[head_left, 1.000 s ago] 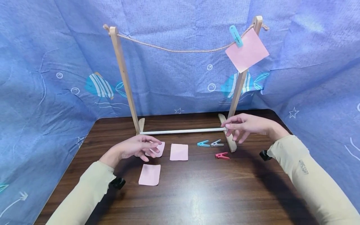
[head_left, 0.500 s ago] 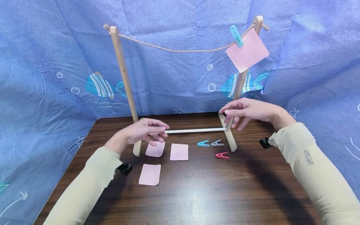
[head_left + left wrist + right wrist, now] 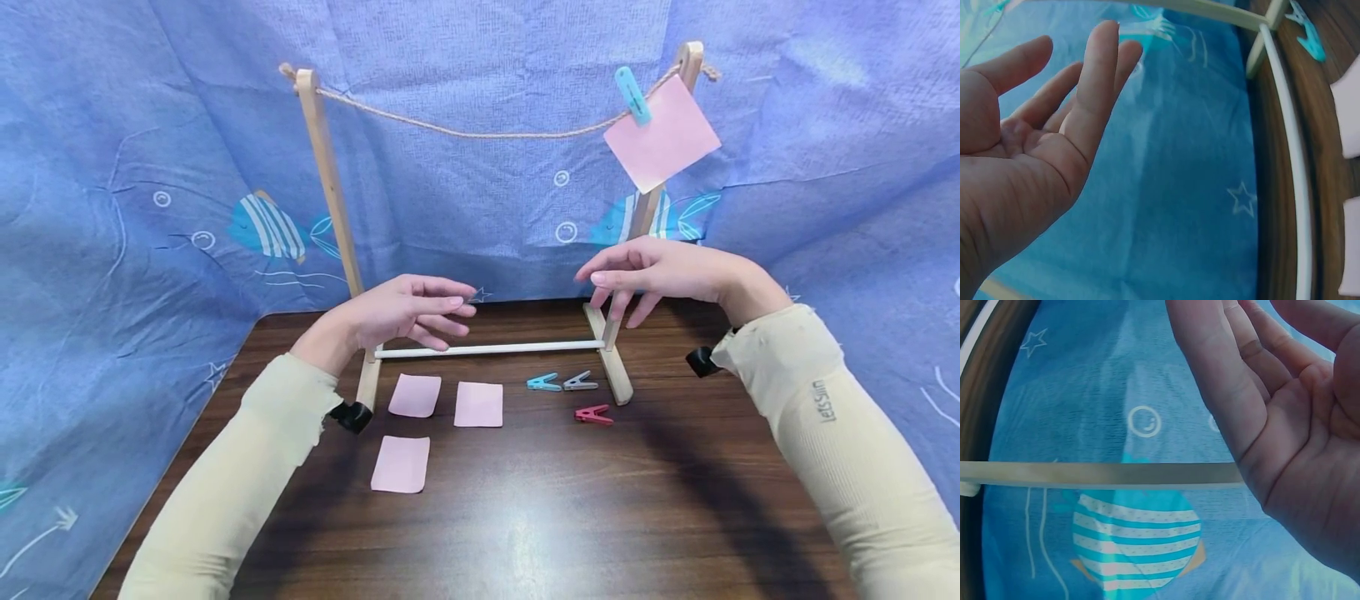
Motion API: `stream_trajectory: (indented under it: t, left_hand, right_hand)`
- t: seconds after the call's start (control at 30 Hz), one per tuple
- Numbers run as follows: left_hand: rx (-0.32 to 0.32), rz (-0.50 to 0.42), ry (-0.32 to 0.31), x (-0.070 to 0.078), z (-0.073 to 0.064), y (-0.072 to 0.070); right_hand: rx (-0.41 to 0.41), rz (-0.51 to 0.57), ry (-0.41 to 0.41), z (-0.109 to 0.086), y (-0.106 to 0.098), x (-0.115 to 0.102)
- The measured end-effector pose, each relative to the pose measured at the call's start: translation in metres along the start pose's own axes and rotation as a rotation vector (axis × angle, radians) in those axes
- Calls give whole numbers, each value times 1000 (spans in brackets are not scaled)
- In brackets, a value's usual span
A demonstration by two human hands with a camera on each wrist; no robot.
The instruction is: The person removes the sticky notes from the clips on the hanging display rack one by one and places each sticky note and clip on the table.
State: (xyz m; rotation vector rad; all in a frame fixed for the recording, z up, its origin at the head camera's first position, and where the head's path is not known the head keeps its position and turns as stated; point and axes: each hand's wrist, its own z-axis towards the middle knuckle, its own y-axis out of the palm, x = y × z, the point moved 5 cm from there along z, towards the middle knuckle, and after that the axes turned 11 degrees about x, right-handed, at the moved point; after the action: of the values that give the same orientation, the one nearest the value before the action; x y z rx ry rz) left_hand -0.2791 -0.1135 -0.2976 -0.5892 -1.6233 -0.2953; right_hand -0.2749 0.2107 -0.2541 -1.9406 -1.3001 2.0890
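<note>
My left hand [image 3: 408,312] is held in the air before the left post, its fingers loosely extended and nothing in them; the left wrist view shows the bare palm [image 3: 1029,162]. In front of the right post my right hand [image 3: 667,275] hovers, also holding nothing, fingers slightly bent. A blue clothespin [image 3: 633,97] fixes a pink cloth square [image 3: 663,137] to the rope [image 3: 487,135] near its right end. On the table lie three more pink squares, a back left one [image 3: 415,395], a middle one [image 3: 478,405] and a front one [image 3: 401,464].
Right of the squares lie a blue clothespin [image 3: 543,382], a grey clothespin [image 3: 580,381] and a red clothespin [image 3: 593,415]. The wooden stand has a left post [image 3: 327,175], a right post [image 3: 647,212] and a white bar [image 3: 495,348]. A blue curtain [image 3: 465,208] hangs behind the table [image 3: 517,500].
Both hands have risen from near the tabletop. The left has also moved right, away from over the back left square. The squares and clothespins stay where they were.
</note>
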Motion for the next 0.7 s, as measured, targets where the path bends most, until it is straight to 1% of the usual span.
stream_trajectory:
  t: [0.17,0.3,0.43,0.53,0.7]
  left_hand:
    - [19,-64,58,15,6,11]
    - [44,-80,110,28,11,19]
    - [81,-108,158,41,15,26]
    - [108,-140,191,51,18,30]
    - [137,-175,222,63,21,38]
  right_hand:
    - [41,-4,-44,-4,-4,-12]
    - [119,7,-95,-10,-9,-25]
    - [199,41,-180,-17,-17,-38]
    - [246,99,-267,-22,-23,-49]
    - [320,264,-397,-30,-31,-67]
